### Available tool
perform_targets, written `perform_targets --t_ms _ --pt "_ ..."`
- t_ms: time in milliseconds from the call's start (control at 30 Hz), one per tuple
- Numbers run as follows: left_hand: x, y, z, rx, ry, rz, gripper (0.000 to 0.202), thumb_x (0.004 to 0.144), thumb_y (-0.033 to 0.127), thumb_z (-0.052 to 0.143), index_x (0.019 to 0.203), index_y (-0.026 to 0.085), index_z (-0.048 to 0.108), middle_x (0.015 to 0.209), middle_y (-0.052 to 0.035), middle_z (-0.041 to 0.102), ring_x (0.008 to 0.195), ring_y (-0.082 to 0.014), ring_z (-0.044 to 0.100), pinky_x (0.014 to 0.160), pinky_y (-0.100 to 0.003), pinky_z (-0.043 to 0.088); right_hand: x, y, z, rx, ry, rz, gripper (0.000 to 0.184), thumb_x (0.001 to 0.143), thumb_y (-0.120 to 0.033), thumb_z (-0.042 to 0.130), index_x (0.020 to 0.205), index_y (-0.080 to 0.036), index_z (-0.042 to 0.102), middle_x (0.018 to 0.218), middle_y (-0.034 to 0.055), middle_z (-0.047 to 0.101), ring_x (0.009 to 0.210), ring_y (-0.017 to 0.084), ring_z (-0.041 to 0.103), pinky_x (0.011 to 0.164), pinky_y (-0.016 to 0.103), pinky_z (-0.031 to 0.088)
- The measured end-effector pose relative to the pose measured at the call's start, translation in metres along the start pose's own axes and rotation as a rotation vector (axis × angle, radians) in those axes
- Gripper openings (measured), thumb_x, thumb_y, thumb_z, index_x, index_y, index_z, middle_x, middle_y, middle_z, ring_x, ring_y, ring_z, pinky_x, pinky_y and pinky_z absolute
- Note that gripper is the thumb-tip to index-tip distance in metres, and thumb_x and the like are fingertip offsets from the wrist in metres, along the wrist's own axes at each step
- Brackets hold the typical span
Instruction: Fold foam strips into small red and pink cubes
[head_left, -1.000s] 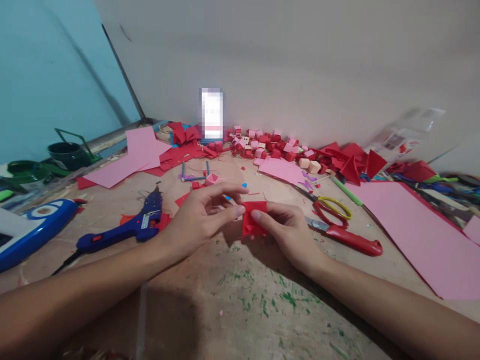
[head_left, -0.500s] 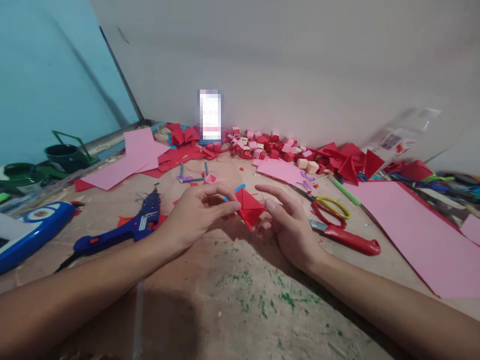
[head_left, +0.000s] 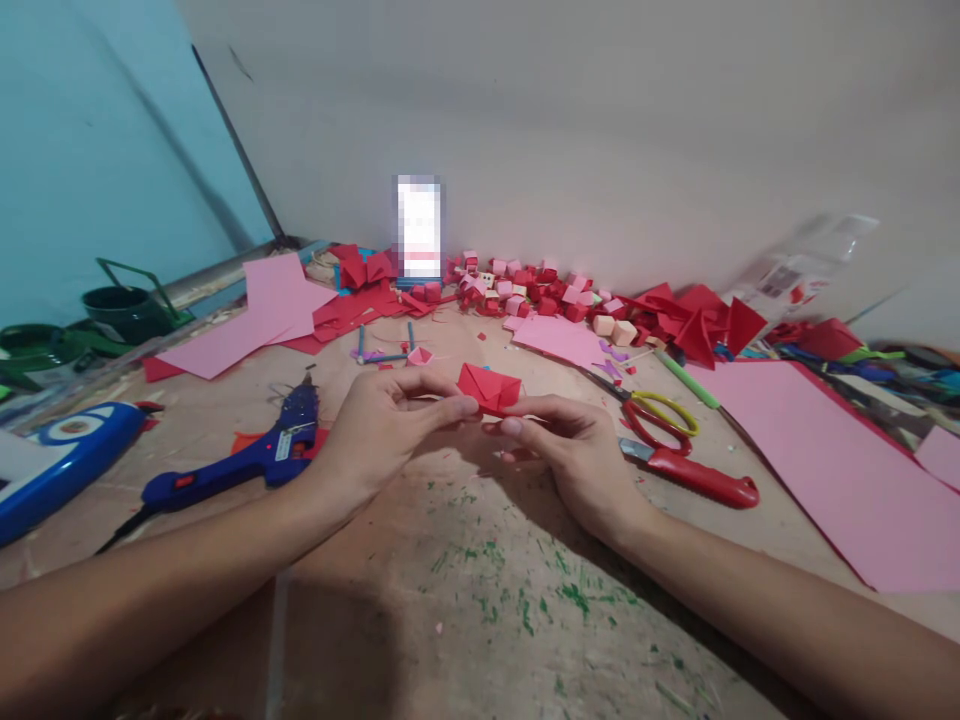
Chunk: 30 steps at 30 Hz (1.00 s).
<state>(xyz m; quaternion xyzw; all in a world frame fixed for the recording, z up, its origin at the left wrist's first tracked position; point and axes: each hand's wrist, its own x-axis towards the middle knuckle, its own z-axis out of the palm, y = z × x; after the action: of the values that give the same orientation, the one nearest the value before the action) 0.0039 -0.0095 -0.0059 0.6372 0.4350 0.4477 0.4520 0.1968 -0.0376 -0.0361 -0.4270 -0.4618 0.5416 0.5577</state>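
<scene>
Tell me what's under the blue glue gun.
Orange scrap shows left of the glue gun, red scrap right; both seem to run beneath it. Whether they join, or anything else lies there, can't be seen: the gun covers it.

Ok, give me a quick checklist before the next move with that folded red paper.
1. Left grip on the folded red paper: ok, thumb and fingers pinch its near left end.
2. Right grip on it: cannot tell; a fingertip meets the near right edge, but the pinch is unclear.
3. Underside folds: cannot tell, hidden from view.
4. Glue gun nozzle facing away: ok, it points toward the back.
5. Red-handled tool clear: not ok, I'd say; its blade runs out of sight behind the right grip.
</scene>
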Motion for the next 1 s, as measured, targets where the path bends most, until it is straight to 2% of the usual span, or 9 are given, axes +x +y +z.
perform_targets --t_ms 200,300,400,500,600,667,767,900,1000 --pt "0.001 -0.002 -0.003 0.106 0.060 0.049 0.012 0.080 0.031 0.081 0.075 0.020 0.081 0.078 -0.0025 0.078 0.075 -0.0193 0.070 0.070 -0.027 0.053 0.000 0.001 0.000 -0.011 0.039 -0.022 0.013 0.076 -0.034 0.087 0.080 -0.022 0.084 0.079 0.0064 0.081 0.071 0.021 0.077 0.064 0.032 0.066" --pt "0.002 -0.003 -0.003 0.105 0.090 0.033 0.017 0.081 0.032 0.080 0.074 0.018 0.080 0.074 -0.0032 0.077 0.071 -0.0177 0.067 0.063 -0.025 0.050 0.000 0.000 0.000 -0.020 0.084 -0.031 0.013 0.075 -0.034 0.088 0.078 -0.021 0.084 0.075 0.0052 0.080 0.068 0.019 0.075 0.063 0.030 0.065" --pt "0.001 0.000 -0.002 -0.009 0.071 -0.043 0.021 0.081 0.035 0.080 0.075 0.016 0.075 0.070 -0.0022 0.073 0.065 -0.0154 0.066 0.058 -0.024 0.051 0.000 0.000 0.000 -0.037 0.108 -0.057 0.014 0.074 -0.033 0.088 0.076 -0.021 0.083 0.075 0.0048 0.080 0.067 0.018 0.074 0.061 0.028 0.064" --pt "-0.002 0.003 0.000 -0.172 0.036 -0.109 0.028 0.081 0.042 0.081 0.091 0.018 0.070 0.074 0.0003 0.071 0.064 -0.0151 0.067 0.058 -0.024 0.054 0.000 0.001 0.000 -0.067 0.108 -0.080 0.013 0.074 -0.033 0.088 0.076 -0.021 0.084 0.077 0.0049 0.081 0.063 0.017 0.073 0.060 0.028 0.064" --pt "-0.002 0.001 0.001 -0.232 -0.035 -0.155 0.045 0.075 0.043 0.085 0.109 0.020 0.066 0.087 -0.0001 0.074 0.070 -0.0149 0.068 0.058 -0.022 0.054 0.000 0.002 -0.001 -0.061 0.094 -0.086 0.011 0.075 -0.032 0.087 0.077 -0.022 0.084 0.077 0.0039 0.081 0.062 0.016 0.073 0.060 0.027 0.065" --pt "0.000 -0.002 0.001 -0.205 -0.115 -0.197 0.043 0.074 0.042 0.086 0.104 0.017 0.069 0.085 -0.0009 0.073 0.070 -0.0138 0.067 0.059 -0.021 0.052 0.000 0.001 0.000 -0.053 0.078 -0.079 0.010 0.075 -0.031 0.087 0.077 -0.022 0.084 0.077 0.0034 0.080 0.062 0.015 0.073 0.060 0.027 0.065" --pt "0.002 -0.007 0.000 -0.134 -0.198 -0.208 0.029 0.081 0.043 0.078 0.084 0.014 0.073 0.073 -0.0014 0.070 0.063 -0.0119 0.064 0.058 -0.021 0.051 -0.001 0.001 0.000 -0.062 0.052 -0.068 0.011 0.075 -0.031 0.087 0.077 -0.021 0.083 0.077 0.0034 0.080 0.060 0.015 0.072 0.058 0.027 0.064" --pt "0.002 -0.008 -0.001 -0.029 -0.166 -0.123 0.028 0.086 0.039 0.073 0.074 0.014 0.072 0.069 -0.0011 0.070 0.060 -0.0113 0.063 0.057 -0.020 0.050 -0.002 0.000 0.001 -0.007 0.041 -0.097 0.017 0.074 -0.027 0.088 0.085 -0.022 0.077 0.083 0.0023 0.080 0.069 0.017 0.075 0.060 0.027 0.064" --pt "0.000 -0.006 0.000 0.012 -0.153 -0.072 0.026 0.088 0.038 0.072 0.077 0.014 0.074 0.068 -0.0004 0.070 0.060 -0.0112 0.064 0.057 -0.020 0.051 -0.001 -0.001 0.000 0.065 -0.005 -0.038 0.037 0.075 -0.026 0.089 0.106 -0.026 0.069 0.085 0.0003 0.080 0.068 0.018 0.076 0.059 0.028 0.063"
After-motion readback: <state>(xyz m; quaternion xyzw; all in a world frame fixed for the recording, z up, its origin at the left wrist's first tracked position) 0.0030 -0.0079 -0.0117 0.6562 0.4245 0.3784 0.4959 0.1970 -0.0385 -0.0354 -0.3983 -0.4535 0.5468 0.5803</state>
